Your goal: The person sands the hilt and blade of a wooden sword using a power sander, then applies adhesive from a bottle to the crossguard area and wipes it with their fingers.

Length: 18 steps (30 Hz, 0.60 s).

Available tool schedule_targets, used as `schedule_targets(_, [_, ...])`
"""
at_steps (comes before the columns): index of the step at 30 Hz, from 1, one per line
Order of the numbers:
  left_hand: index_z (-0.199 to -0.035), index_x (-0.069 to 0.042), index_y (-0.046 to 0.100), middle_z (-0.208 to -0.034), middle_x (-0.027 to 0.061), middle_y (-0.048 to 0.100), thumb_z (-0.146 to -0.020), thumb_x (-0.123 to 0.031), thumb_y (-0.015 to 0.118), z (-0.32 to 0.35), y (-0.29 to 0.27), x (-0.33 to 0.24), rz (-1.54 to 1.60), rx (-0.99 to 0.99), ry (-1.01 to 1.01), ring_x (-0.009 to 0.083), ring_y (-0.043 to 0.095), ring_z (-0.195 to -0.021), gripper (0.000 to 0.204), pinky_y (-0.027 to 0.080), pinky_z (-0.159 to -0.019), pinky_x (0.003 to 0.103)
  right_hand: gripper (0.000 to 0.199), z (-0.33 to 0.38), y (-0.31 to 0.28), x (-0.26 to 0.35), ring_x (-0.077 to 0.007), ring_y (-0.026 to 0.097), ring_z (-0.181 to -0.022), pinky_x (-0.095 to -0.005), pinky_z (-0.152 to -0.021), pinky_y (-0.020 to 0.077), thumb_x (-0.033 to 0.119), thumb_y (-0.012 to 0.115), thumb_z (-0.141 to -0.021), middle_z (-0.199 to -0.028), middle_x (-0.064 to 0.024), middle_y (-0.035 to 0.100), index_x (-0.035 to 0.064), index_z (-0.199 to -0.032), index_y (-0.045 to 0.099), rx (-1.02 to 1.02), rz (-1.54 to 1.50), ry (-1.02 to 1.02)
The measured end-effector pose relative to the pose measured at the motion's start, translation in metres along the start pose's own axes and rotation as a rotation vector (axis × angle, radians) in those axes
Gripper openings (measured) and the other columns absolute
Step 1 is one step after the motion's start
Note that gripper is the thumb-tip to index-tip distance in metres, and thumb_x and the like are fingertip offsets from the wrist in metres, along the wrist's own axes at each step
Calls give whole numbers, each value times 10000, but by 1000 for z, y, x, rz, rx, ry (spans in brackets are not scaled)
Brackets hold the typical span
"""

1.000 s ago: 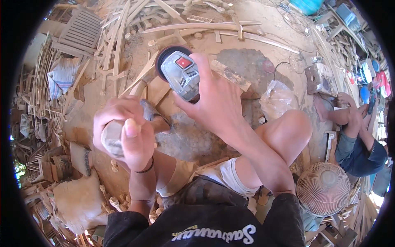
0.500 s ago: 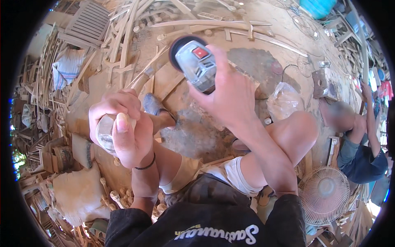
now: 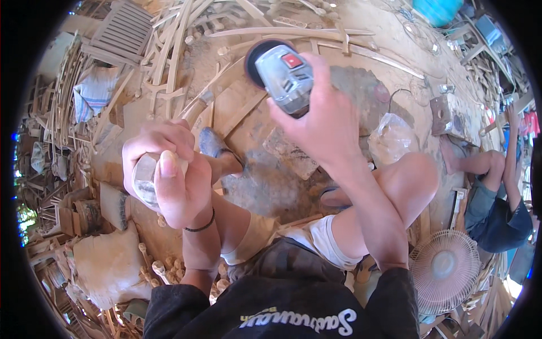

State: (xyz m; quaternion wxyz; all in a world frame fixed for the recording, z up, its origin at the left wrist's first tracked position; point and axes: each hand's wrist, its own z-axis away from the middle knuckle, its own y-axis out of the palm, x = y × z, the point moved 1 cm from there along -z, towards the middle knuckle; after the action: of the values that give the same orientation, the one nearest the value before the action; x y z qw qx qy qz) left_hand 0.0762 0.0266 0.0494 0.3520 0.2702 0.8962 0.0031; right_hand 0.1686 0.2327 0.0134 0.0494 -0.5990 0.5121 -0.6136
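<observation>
My left hand [image 3: 169,169] is closed round a wooden piece [image 3: 145,179] whose blunt, faceted end points toward me beside my thumb. Beyond the fist a slim pale wooden length [image 3: 195,110] reaches away; whether it belongs to the same piece I cannot tell. Up and to the right, my right hand [image 3: 324,113] grips a handheld disc sander [image 3: 284,76] with a grey body, a red panel on top and a dark round disc at its far left side. The disc is apart from the wood. My palm and fingers hide the sander's rear.
Between my legs lies a rough block [image 3: 291,152] on the dusty floor. Wooden strips [image 3: 293,34] are strewn ahead. A clear plastic bag [image 3: 392,138] lies past my right knee, and a fan [image 3: 445,268] stands at right near another person [image 3: 491,209]. Turned wooden pieces [image 3: 161,271] lie at left.
My right hand has carried the sander a little to the right, uncovering more of the rough block. My left hand stays nearly in place. The other person at right has shifted.
</observation>
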Motion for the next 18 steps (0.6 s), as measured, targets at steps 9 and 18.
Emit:
schedule_targets(9, [-1080,24,617,-815,147,640,-961,-185,700,3,5,4,-6,65,12,210,567,-730,255,491,-764,421,818,6,12,16,-433,816,-882,-520,-783,659,475,895,-891,-1019,-204,824,125,-1499,474,117,-187,-92])
schedule_targets(18, [-1097,40,612,-819,166,636,-987,-173,664,1,6,5,14,99,8,217,530,-717,245,457,-706,409,758,-1,7,17,-448,802,-838,-530,-739,639,431,876,-889,-910,-207,807,112,-1458,490,54,12,-77])
